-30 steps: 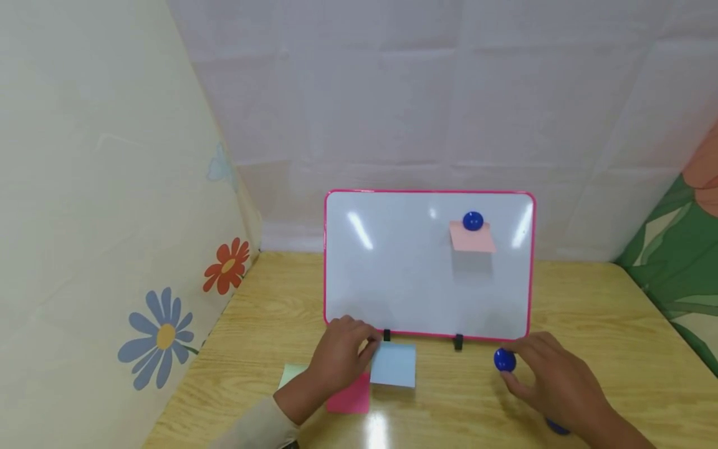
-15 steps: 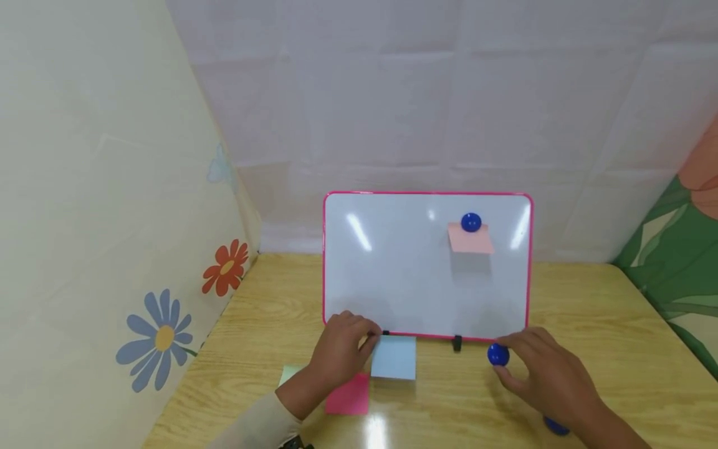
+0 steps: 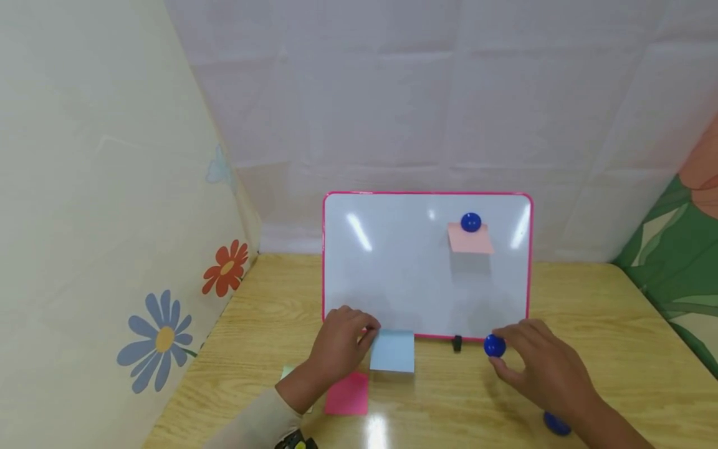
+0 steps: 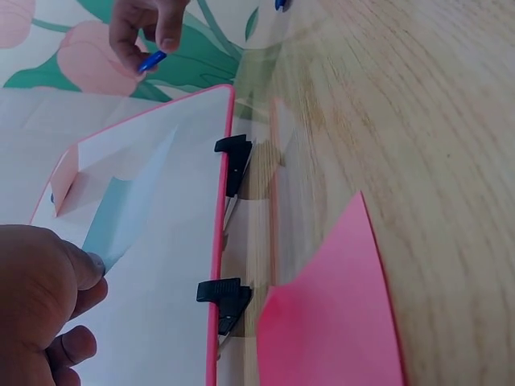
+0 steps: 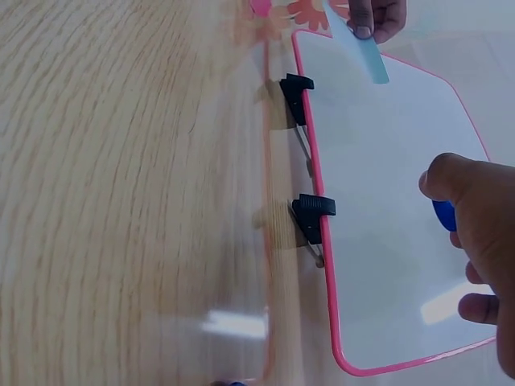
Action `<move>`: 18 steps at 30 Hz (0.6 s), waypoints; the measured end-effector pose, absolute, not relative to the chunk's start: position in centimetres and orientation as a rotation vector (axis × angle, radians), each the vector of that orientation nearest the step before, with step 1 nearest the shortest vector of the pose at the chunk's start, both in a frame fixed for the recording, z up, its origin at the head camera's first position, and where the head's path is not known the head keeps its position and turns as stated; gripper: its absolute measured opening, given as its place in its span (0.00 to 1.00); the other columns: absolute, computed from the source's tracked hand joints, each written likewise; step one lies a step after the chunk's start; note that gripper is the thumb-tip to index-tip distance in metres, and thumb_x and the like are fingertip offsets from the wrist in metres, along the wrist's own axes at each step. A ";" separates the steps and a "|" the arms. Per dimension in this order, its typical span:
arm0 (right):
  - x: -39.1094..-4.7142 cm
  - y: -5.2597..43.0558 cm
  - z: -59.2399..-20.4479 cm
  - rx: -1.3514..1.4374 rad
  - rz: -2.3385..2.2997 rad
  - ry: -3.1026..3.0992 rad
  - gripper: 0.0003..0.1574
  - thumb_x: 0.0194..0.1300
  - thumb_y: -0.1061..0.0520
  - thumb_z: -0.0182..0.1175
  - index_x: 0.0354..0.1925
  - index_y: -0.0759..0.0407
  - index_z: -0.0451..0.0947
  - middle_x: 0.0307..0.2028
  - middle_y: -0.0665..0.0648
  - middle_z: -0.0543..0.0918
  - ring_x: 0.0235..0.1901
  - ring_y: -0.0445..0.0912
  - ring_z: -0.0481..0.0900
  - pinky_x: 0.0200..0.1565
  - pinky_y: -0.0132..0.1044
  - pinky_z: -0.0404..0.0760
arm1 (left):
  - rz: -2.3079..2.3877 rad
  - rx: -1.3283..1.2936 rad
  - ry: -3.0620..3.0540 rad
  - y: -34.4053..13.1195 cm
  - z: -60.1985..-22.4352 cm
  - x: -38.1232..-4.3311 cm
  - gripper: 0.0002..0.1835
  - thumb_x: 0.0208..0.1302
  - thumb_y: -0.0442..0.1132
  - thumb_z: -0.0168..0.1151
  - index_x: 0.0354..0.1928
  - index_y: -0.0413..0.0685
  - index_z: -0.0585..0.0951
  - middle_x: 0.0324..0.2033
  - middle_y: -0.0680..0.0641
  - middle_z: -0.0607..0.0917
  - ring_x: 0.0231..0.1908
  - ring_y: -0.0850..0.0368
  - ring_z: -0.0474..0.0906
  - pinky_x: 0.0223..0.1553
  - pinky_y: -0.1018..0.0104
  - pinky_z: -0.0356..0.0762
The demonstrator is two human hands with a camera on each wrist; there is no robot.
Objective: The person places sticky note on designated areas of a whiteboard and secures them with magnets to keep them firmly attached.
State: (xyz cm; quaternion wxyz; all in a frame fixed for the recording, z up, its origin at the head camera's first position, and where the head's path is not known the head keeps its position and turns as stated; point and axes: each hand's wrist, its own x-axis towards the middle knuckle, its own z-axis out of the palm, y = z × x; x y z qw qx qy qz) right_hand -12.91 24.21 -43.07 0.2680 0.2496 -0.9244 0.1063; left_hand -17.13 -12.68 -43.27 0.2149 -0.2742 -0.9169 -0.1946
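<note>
My left hand [image 3: 341, 344] pinches a light blue sticky note [image 3: 392, 351] by its upper left corner, in front of the whiteboard's lower edge. In the left wrist view that blue note [image 4: 121, 213] hangs clear of the table, between thumb and fingertip. My right hand [image 3: 546, 368] holds a round blue magnet [image 3: 495, 345] between thumb and forefinger, near the board's lower right corner. The pink-framed whiteboard [image 3: 392, 268] stands upright. High on its right side, another blue magnet [image 3: 471, 222] keeps a pale pink sticky note [image 3: 470, 239] in place.
On the wooden table [image 3: 449, 405] lie a bright pink sticky note [image 3: 346, 395] and, partly behind my left wrist, a pale green one [image 3: 288, 371]. A further blue magnet [image 3: 556, 423] lies beneath my right wrist. Black clips [image 3: 457, 343] support the board's bottom edge.
My left hand has raised the blue sticky note slightly toward the board, and it now covers the left clip. My right hand has shifted a little left and upward with the magnet.
</note>
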 end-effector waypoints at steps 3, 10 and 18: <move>-13.0 24.0 -42.9 0.661 0.277 -2.508 0.29 0.45 0.46 0.80 0.46 0.53 0.85 0.40 0.47 0.84 0.43 0.46 0.77 0.33 0.40 0.83 | -0.536 -0.753 -2.552 -12.6 -43.1 -17.3 0.07 0.59 0.38 0.77 0.38 0.57 0.89 0.33 0.60 0.88 0.33 0.61 0.74 0.35 0.66 0.66; -13.2 23.6 -42.5 0.639 0.265 -2.525 0.30 0.44 0.46 0.81 0.46 0.53 0.85 0.40 0.48 0.84 0.42 0.46 0.77 0.33 0.39 0.82 | -0.519 -0.742 -2.565 -12.6 -42.9 -17.6 0.07 0.60 0.39 0.77 0.38 0.57 0.89 0.33 0.60 0.88 0.32 0.61 0.73 0.34 0.66 0.66; -13.6 23.5 -42.4 0.663 0.262 -2.487 0.29 0.45 0.47 0.80 0.46 0.54 0.84 0.40 0.49 0.84 0.42 0.47 0.77 0.32 0.39 0.82 | -0.516 -0.743 -2.539 -12.4 -42.6 -17.9 0.07 0.60 0.39 0.77 0.38 0.57 0.89 0.33 0.60 0.88 0.32 0.62 0.73 0.34 0.66 0.66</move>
